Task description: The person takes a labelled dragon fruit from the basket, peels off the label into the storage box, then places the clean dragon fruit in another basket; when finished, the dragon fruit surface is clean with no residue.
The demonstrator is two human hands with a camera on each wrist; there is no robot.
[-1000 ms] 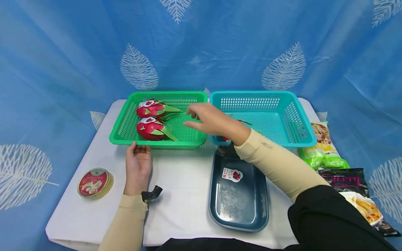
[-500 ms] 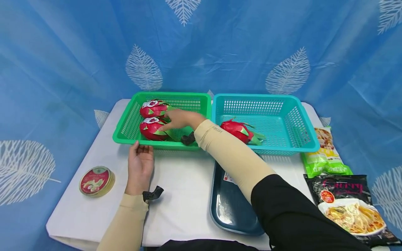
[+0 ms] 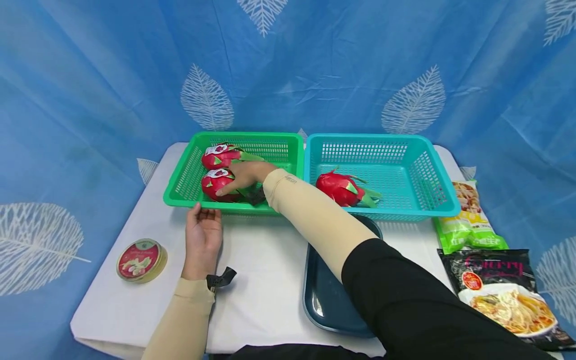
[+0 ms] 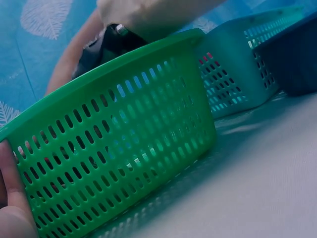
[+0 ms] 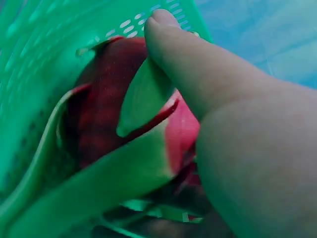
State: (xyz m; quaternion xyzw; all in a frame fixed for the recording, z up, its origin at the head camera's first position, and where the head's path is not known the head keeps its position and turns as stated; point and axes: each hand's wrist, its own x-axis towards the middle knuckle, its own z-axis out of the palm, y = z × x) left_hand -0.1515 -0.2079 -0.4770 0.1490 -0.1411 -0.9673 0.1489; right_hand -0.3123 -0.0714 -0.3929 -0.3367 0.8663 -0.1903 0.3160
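Two red dragon fruits with green leaf tips lie in the green basket (image 3: 294,170), each with a white sticker. My right hand (image 3: 245,177) reaches in and grips the nearer dragon fruit (image 3: 211,186); in the right wrist view the thumb (image 5: 168,44) lies along this fruit (image 5: 106,94), and the other fingers are mostly hidden. Behind it rests the farther dragon fruit (image 3: 216,159). My left hand (image 3: 204,237) holds the basket's front rim, thumb at the edge and fingers under it. The left wrist view shows its fingers (image 4: 10,173) against the basket wall (image 4: 114,148).
A turquoise basket (image 3: 432,172) on the right holds another dragon fruit (image 3: 337,187). A dark blue tray (image 3: 326,305) lies in front, partly under my right arm. A round tin (image 3: 140,260) stands at left; food packets (image 3: 470,220) and a black noodle packet (image 3: 499,295) lie at right.
My right hand has moved left and down from above the green basket onto the nearer dragon fruit. The dragon fruit in the turquoise basket has come into view. My left hand stays at the rim.
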